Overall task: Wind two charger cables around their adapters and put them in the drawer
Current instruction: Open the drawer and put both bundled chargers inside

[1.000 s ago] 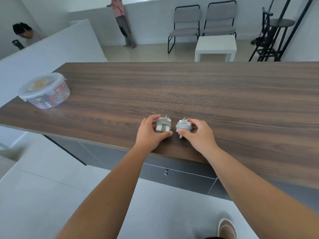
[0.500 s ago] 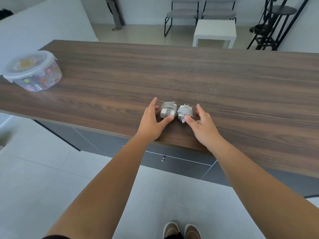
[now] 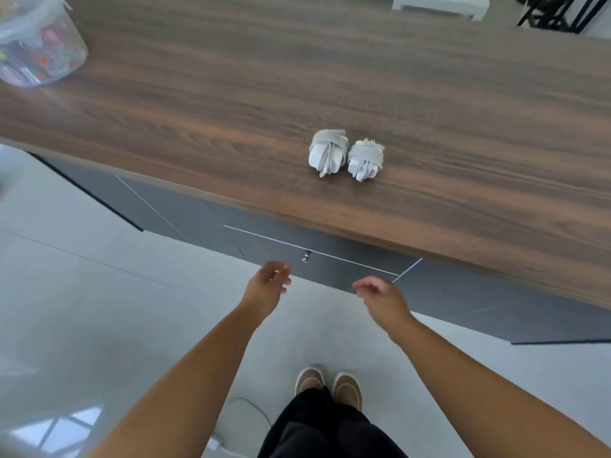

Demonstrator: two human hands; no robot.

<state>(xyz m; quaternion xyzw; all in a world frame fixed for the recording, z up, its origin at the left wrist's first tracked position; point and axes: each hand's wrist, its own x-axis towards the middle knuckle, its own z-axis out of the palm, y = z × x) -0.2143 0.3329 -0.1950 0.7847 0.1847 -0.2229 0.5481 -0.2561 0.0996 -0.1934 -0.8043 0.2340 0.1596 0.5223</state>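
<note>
Both hands hold nothing: your left hand (image 3: 268,285) and right hand (image 3: 380,294) hang below the tabletop edge with fingers loosely curled, so neither grip is on a charger. Half a second ago each hand rested against a bundle on the tabletop (image 3: 198,104); both have since let go and dropped to drawer height, and the view has tipped downward with them.

Nearest you, your shoes (image 3: 327,383) stand on the pale floor (image 3: 99,309). Just beyond the hands, the dark drawer front (image 3: 330,262) sits closed under the tabletop overhang, its small metal knob (image 3: 306,257) just beside and slightly beyond your left fingertips. Neither hand touches the knob yet.

Farther on, the left wound charger (image 3: 328,153) and the right wound charger (image 3: 365,159) lie side by side on the tabletop, touching or nearly so, near its front edge and roughly above the drawer. Each adapter shows cable wrapped around its body, with a short end poking out toward you.

At the far left corner stands a clear lidded tub (image 3: 36,44) of coloured items, well apart from the chargers.

Judged from this layout, winding is finished and stowing has not begun. The release reads as a handover to opening the drawer; the left hand is better placed for the knob.
</note>
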